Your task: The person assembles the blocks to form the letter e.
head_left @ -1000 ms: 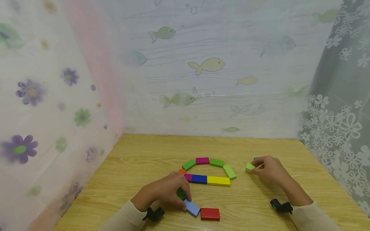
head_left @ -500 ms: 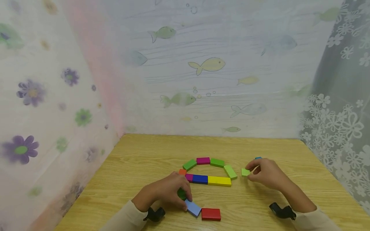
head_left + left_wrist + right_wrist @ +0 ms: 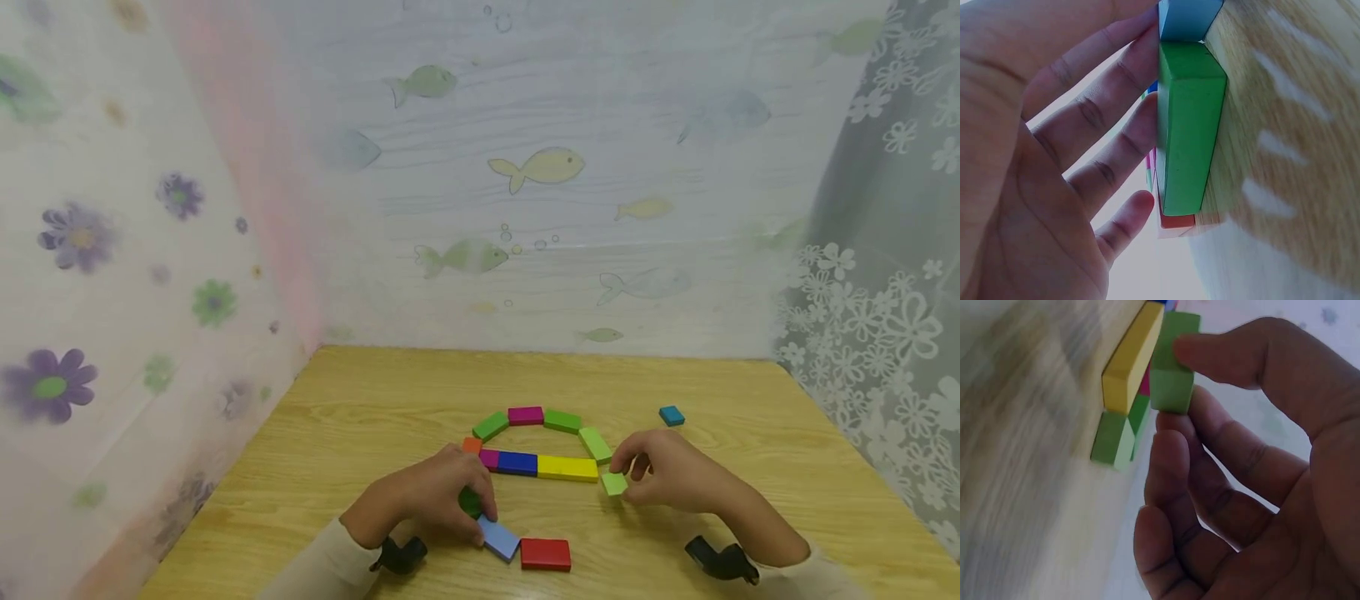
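Observation:
Between thumb and fingers, my right hand (image 3: 675, 471) pinches a small light green block (image 3: 614, 483), just right of the yellow block (image 3: 567, 468). In the right wrist view this block (image 3: 1174, 362) overlaps the yellow block's (image 3: 1134, 359) end. My left hand (image 3: 435, 496) has thumb and forefinger on either side of the light blue block's (image 3: 498, 538) left end. Under that hand a green block (image 3: 470, 502) is mostly hidden; the left wrist view shows the green block (image 3: 1191, 131) against the light blue block (image 3: 1188, 19), with fingertips along its side.
An arch of green, magenta and light green blocks (image 3: 595, 446) curves behind a row with a dark blue block (image 3: 517, 463). An orange block (image 3: 472, 447) joins it at left. A red block (image 3: 545, 554) lies in front; a blue block (image 3: 672, 415) lies alone at right.
My right hand has moved left and nearer with the light green block, to the yellow block's right end, uncovering the lone blue block. The left hand has stayed in place.

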Motion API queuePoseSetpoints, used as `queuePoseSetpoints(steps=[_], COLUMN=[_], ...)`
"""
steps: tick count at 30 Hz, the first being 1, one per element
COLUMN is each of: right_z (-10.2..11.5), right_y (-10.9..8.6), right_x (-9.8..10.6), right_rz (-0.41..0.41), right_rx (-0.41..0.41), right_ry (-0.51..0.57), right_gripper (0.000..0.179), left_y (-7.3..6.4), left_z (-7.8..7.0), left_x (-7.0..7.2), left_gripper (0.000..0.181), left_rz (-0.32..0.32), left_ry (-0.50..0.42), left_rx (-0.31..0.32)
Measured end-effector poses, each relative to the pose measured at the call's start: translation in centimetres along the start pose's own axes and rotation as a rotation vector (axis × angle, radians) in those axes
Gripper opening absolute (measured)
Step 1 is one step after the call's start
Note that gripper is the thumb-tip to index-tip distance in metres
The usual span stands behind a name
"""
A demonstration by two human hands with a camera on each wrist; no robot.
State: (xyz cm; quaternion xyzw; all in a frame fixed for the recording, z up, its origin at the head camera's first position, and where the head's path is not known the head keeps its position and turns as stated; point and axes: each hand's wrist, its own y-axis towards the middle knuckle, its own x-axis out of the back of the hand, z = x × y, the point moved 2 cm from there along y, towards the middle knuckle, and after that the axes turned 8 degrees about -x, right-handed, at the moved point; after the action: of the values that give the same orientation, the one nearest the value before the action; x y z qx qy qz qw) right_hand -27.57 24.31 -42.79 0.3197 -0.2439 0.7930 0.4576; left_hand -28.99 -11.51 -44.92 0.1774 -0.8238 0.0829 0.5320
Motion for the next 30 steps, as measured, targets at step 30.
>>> queuePoseSetpoints(steps=[30], right_z=[3.3], right_y=[-0.3], right_x=[-4.6], right_rz=[0.246], right_rx=[0.035], right_ry=[-0.01], right_gripper=[0.024], left_y=[-0.1], left_z=[0.3], left_x=[-0.2], left_gripper=[0.019], left_rz=[-0.014], left_ry=[0.02], left_rx=[-0.02])
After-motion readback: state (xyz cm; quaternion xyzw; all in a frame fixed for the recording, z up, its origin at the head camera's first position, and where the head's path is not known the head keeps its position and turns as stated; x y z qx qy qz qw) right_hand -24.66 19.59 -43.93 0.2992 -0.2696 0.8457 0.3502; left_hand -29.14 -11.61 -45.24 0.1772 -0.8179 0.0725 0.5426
